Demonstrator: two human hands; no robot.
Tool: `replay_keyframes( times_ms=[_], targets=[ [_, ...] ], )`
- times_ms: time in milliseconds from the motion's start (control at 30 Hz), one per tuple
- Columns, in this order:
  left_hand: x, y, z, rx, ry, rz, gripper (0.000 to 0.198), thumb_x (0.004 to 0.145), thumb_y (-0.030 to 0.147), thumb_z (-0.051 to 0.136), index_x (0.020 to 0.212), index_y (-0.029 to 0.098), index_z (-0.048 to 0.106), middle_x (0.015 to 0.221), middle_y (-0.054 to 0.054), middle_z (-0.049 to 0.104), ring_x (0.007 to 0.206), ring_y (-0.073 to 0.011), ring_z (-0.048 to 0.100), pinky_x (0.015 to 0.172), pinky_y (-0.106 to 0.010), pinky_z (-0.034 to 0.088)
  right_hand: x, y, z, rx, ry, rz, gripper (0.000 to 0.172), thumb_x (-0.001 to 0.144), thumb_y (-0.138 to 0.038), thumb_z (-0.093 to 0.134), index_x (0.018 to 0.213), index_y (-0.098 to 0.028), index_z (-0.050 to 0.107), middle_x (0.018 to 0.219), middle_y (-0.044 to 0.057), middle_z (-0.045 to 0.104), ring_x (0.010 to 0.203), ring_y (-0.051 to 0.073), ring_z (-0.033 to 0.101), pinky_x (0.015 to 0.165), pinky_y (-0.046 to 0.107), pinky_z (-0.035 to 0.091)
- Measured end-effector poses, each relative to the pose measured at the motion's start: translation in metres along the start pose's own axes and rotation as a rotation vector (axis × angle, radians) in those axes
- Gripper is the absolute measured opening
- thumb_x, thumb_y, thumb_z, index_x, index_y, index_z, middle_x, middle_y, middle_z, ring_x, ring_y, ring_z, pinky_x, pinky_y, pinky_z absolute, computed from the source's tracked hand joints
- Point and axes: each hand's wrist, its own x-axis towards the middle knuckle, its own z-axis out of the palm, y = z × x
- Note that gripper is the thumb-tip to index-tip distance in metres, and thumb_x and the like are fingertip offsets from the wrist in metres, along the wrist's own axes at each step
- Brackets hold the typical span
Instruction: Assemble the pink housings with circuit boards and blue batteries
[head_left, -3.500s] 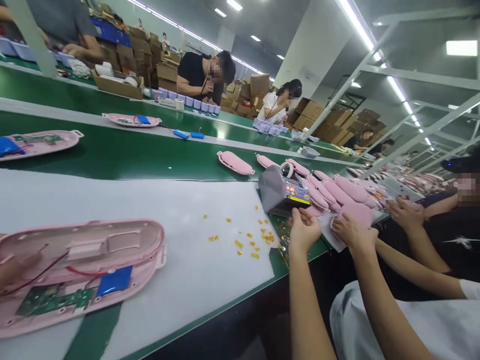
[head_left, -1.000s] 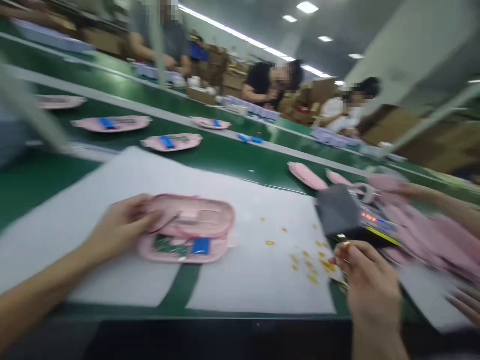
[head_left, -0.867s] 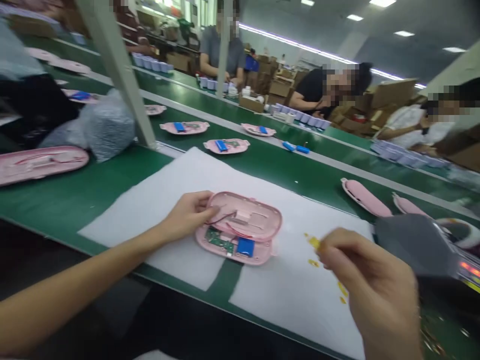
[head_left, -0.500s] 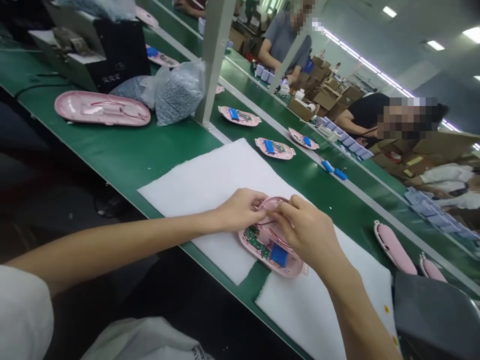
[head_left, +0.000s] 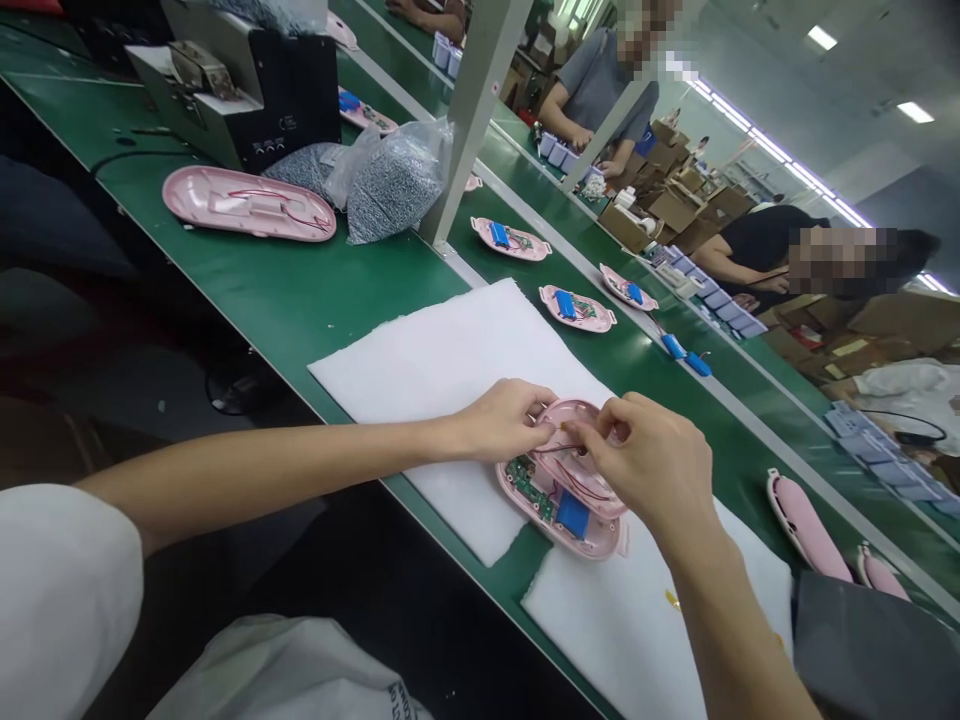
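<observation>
An open pink shell (head_left: pixel 541 506) lies on a white foam sheet (head_left: pixel 450 350) at the near edge of the green belt. Inside it I see a green circuit board (head_left: pixel 527 477), a blue battery (head_left: pixel 574 513) and red wires. My left hand (head_left: pixel 501 419) grips the shell's far left end, fingers curled. My right hand (head_left: pixel 652 465) hovers over the shell with thumb and forefinger pinched together at the wires; what it pinches is too small to name.
Another pink shell (head_left: pixel 247 202) lies up the belt, beside bags of grey pellets (head_left: pixel 394 180) and a black machine (head_left: pixel 247 85). More shells (head_left: pixel 576 307) ride the far belt. A grey dispenser (head_left: pixel 870 650) sits at right. Other people work across the line.
The view swung left from the dispenser to the shell. My right hand came from the dispenser across to the shell and now pinches at its wires; my left hand has kept hold of the shell.
</observation>
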Motion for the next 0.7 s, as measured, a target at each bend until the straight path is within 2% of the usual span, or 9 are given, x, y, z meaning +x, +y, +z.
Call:
replay_keyframes(
  times_ms=[100,200,300,367,500,600,700],
  targets=[
    [-0.001,0.000,-0.001,0.018,0.015,-0.034,0.016,0.080,0.018,0.056,0.092,0.014,0.067,0.090,-0.005,0.072,0.078,-0.0183,0.065,0.065,-0.025,0.049,0.003,0.013,-0.005,0.056,-0.014,0.097,0.043,0.073,-0.063,0.064,0.067,-0.021,0.057,0.071,0.002,0.059,0.057,0.014,0.049,0.050,0.026,0.026],
    [0.000,0.004,0.001,0.040,0.033,-0.057,0.018,0.080,0.019,0.057,0.095,0.014,0.065,0.096,-0.005,0.071,0.085,-0.0206,0.066,0.070,-0.027,0.050,0.000,0.020,-0.004,0.233,-0.088,0.137,0.032,0.076,-0.054,0.064,0.082,-0.022,0.067,0.080,0.003,0.069,0.070,0.018,0.061,0.059,0.028,0.038],
    [0.002,0.006,0.004,0.053,0.022,-0.042,0.020,0.085,0.028,0.058,0.097,0.014,0.066,0.098,-0.006,0.071,0.091,-0.0232,0.065,0.079,-0.031,0.049,-0.006,0.015,0.001,0.367,-0.113,0.129,0.022,0.080,-0.043,0.061,0.080,-0.023,0.070,0.079,0.001,0.072,0.075,0.019,0.066,0.068,0.030,0.044],
    [0.003,0.005,0.006,0.062,-0.010,-0.012,0.024,0.088,0.033,0.058,0.099,0.014,0.067,0.101,-0.007,0.071,0.095,-0.0245,0.065,0.085,-0.033,0.048,-0.008,0.010,0.003,0.436,-0.111,0.137,0.020,0.080,-0.042,0.063,0.080,-0.024,0.071,0.080,0.000,0.073,0.076,0.018,0.067,0.070,0.030,0.046],
    [0.002,0.003,0.002,0.041,-0.106,0.059,0.027,0.090,0.028,0.057,0.111,0.013,0.062,0.111,-0.010,0.068,0.102,-0.0242,0.063,0.090,-0.033,0.047,-0.010,0.007,0.001,0.495,-0.101,0.196,0.019,0.080,-0.042,0.065,0.080,-0.024,0.072,0.083,0.000,0.074,0.080,0.019,0.069,0.073,0.030,0.048],
    [0.001,0.004,-0.003,-0.001,-0.192,0.088,0.031,0.090,0.028,0.056,0.116,0.012,0.060,0.114,-0.010,0.066,0.102,-0.0234,0.062,0.089,-0.032,0.048,-0.012,0.012,0.000,0.516,-0.095,0.218,0.019,0.079,-0.043,0.066,0.082,-0.025,0.073,0.086,0.001,0.074,0.082,0.020,0.069,0.074,0.031,0.048],
    [0.002,0.006,-0.005,-0.055,-0.247,0.051,0.033,0.087,0.027,0.057,0.115,0.010,0.060,0.110,-0.010,0.066,0.097,-0.0224,0.063,0.084,-0.030,0.049,-0.014,0.016,0.000,0.550,-0.108,0.231,0.019,0.079,-0.042,0.066,0.080,-0.025,0.073,0.084,0.000,0.074,0.080,0.020,0.069,0.072,0.031,0.047]
  ],
)
